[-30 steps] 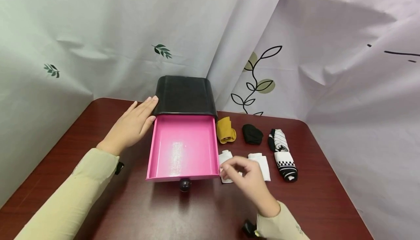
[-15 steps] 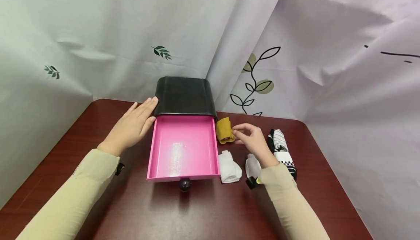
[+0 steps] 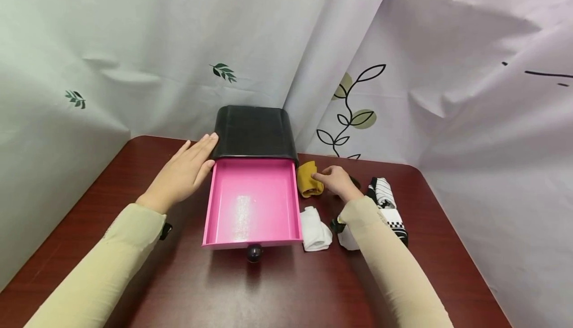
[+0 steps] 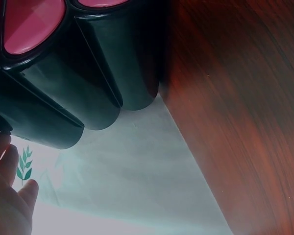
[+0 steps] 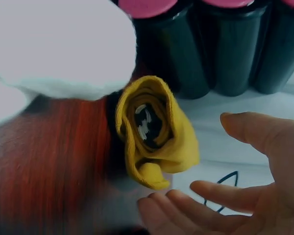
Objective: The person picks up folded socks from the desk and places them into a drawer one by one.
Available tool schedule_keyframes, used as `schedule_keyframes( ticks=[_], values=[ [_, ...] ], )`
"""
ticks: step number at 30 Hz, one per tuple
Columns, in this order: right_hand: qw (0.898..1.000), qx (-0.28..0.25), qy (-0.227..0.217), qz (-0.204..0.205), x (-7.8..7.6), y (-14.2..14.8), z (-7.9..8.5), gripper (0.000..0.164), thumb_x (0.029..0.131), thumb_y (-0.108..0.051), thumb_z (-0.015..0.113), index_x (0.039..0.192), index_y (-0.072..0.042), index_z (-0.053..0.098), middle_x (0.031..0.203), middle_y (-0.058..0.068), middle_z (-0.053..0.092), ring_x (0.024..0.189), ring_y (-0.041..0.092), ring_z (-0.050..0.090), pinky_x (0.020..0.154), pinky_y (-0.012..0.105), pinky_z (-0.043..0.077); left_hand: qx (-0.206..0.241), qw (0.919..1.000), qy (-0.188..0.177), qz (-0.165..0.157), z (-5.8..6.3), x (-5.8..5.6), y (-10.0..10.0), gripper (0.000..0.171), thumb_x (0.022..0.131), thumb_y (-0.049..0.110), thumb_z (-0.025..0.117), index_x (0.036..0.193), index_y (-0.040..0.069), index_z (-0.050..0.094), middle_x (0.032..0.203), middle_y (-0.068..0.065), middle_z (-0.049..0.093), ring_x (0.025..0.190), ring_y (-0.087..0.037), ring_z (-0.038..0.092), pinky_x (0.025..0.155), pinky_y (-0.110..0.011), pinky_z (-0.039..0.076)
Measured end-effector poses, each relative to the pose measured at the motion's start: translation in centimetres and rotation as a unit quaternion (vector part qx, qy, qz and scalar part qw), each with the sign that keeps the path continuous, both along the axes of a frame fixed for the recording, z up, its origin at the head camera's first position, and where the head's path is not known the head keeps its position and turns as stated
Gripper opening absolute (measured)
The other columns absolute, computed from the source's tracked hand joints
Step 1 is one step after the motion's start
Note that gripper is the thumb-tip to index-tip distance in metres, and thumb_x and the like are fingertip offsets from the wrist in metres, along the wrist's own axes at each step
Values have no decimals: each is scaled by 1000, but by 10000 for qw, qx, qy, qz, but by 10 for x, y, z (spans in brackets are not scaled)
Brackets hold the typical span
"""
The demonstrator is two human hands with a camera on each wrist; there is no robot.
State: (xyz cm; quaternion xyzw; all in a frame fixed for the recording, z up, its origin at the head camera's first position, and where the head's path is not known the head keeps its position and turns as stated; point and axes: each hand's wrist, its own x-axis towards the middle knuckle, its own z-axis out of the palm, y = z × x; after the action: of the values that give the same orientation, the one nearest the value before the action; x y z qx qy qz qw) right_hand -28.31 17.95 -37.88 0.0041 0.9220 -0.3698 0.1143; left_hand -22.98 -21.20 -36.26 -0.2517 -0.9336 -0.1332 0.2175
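A black drawer unit (image 3: 255,131) stands at the back with its pink drawer (image 3: 252,203) pulled out, nothing inside. My left hand (image 3: 181,173) lies with straight fingers against the unit's left side. To the right of the unit sits a rolled mustard-yellow sock (image 3: 308,181). My right hand (image 3: 336,181) reaches that sock's right edge in the head view. In the right wrist view, thumb and fingers are spread apart beside the rolled sock (image 5: 159,134), not closed around it.
A folded white sock (image 3: 315,231) lies beside the drawer. Another white sock (image 3: 348,238) and a dark sock (image 3: 355,182) are partly hidden by the right arm. Black-and-white patterned socks (image 3: 384,193) lie farther right. A black knob (image 3: 254,253) projects from the drawer front.
My right hand has moved away from near the front white sock, back to the yellow sock's right side. My left hand has stayed against the drawer unit.
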Motion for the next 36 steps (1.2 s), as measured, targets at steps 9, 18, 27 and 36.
schedule_keyframes(
  ticks=[9, 18, 27, 36],
  values=[
    [9967, -582, -278, -497, -20, -7, -16, 42, 85, -39, 67, 63, -9, 47, 57, 0, 40, 56, 17, 53, 61, 37, 57, 14, 10000, 26, -33, 1, 0, 3, 58, 99, 30, 44, 150, 10, 24, 153, -5, 27, 140, -24, 23, 116, -39, 7],
    [9892, -980, -559, -941, -28, -14, -25, 39, 79, -32, 75, 88, 4, 62, 87, 14, 63, 64, 19, 66, 58, 35, 57, 30, 9999, 67, -116, 2, -1, 3, 57, 100, 29, 43, 150, 9, 23, 153, -5, 27, 141, -22, 22, 116, -39, 7],
    [9797, -1466, -767, -1131, -28, -21, -23, 34, 79, -21, 76, 94, 6, 62, 92, 17, 63, 68, 22, 67, 64, 36, 58, 21, 9998, 139, -117, 0, 0, 1, 58, 99, 28, 44, 150, 10, 23, 153, -5, 27, 140, -23, 24, 116, -38, 7],
    [9701, -1712, -1087, -1334, -30, -21, -24, 46, 78, -19, 76, 109, 9, 54, 102, 19, 58, 77, 24, 65, 67, 35, 58, 19, 9998, 144, -102, 0, 0, 2, 58, 99, 28, 44, 150, 9, 24, 152, -6, 28, 140, -24, 25, 116, -38, 7]
  ],
)
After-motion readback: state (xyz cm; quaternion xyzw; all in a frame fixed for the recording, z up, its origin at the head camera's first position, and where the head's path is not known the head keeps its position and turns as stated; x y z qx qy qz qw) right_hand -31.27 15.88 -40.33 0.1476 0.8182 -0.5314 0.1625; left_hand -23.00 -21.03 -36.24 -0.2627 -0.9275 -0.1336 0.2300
